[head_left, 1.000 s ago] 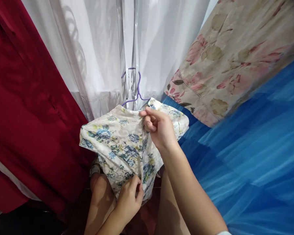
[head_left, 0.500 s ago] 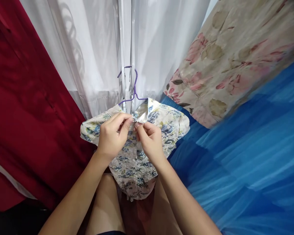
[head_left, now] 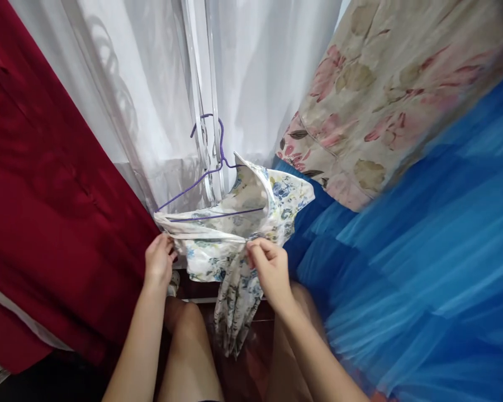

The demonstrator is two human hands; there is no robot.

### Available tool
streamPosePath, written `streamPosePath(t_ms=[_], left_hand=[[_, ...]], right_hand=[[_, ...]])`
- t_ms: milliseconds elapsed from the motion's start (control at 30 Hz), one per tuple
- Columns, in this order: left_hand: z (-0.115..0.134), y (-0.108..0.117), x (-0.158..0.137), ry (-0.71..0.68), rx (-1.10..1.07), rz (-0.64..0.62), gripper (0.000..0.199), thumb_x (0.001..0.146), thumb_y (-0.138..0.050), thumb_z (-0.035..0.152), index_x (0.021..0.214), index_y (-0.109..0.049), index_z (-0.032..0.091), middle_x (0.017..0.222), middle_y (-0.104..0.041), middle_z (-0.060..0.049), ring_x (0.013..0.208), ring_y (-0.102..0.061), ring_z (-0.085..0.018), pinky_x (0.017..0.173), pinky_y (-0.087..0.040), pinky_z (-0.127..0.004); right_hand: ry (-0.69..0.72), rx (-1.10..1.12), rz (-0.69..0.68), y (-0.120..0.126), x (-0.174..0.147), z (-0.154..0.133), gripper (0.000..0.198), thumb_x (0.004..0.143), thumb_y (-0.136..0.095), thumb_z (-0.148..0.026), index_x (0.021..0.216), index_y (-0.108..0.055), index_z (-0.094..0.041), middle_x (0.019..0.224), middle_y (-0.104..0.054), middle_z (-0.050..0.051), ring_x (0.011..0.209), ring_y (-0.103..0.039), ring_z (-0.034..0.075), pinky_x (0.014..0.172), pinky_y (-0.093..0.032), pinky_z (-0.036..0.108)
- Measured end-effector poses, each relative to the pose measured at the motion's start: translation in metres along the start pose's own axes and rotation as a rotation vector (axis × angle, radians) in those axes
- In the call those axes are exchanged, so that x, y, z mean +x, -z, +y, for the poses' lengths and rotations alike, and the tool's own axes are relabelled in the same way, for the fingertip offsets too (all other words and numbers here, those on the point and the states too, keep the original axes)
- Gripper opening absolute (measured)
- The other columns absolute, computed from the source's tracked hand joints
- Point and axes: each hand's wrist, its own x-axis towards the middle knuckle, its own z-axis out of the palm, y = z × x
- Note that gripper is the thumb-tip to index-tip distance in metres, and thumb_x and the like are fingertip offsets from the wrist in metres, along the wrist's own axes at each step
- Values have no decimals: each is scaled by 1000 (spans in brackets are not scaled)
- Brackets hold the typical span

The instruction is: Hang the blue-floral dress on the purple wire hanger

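A white floral blouse with blue and yellow print hangs partly on a purple clothes hanger. Its neck opening is pulled wide, and the hanger's lower bar shows across it. The right shoulder of the blouse is over the hanger, while the left arm of the hanger lies bare down to its tip. My left hand is closed on the blouse's left shoulder edge, just below that tip. With thumb and finger, my right hand pinches the neckline edge at the front. Folds of cloth droop beneath it.
Clear or white straps hang in front of a white curtain, passing by the hanger's hook. Red cloth drapes on the left. Floral fabric and blue tulle fill the right. My bare legs are below.
My hands were together at the collar; the left has moved out to the left and down, the right slightly down. The blouse's left side has come off the hanger arm and the neckline is stretched open.
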Motion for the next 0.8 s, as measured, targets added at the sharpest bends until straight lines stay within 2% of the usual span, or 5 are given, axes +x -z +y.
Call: streamPosePath(t_ms=[167,333,533,667,800], left_hand=[[-25,-37,-33,72,121,-318,42,63,-82,49,82,-67,14,81,-71,-7,82,-67,-23,81,-51,-35],[7,-67,-65,-94,128,-628,30,90,-62,45,93,-68,16,93,-70,-5,92,-63,-20,87,-47,-29],[44,-96,-115,-234,67,-757,20,97,-57,36,99,-67,19,94,-67,-3,93,-63,-17,84,-46,-25],[44,-101,-127,-276,120,-798,20,98,-55,36,102,-68,20,98,-67,-4,95,-62,-18,88,-47,-27],[30,-76,-125,-212,112,-925,36,99,-51,45,125,-61,22,121,-62,-9,114,-57,-23,102,-42,-34]], right_hand=[[-77,-154,278,60,7,48,32,87,-52,-36,59,-52,-20,54,-48,-3,54,-42,13,54,-32,26],[-229,-351,117,97,-8,85,33,82,-54,-37,53,-54,-19,48,-49,-1,50,-45,14,53,-33,27],[-230,-395,-225,75,-41,58,35,62,-83,-32,92,-73,-17,85,-71,4,79,-63,22,73,-49,31],[-222,-123,-443,44,-47,13,31,83,-72,-42,99,-68,-16,97,-68,6,96,-61,24,88,-49,36],[-323,158,-396,31,-43,-12,29,89,-68,-45,101,-65,-18,93,-65,3,93,-60,20,89,-48,33]])
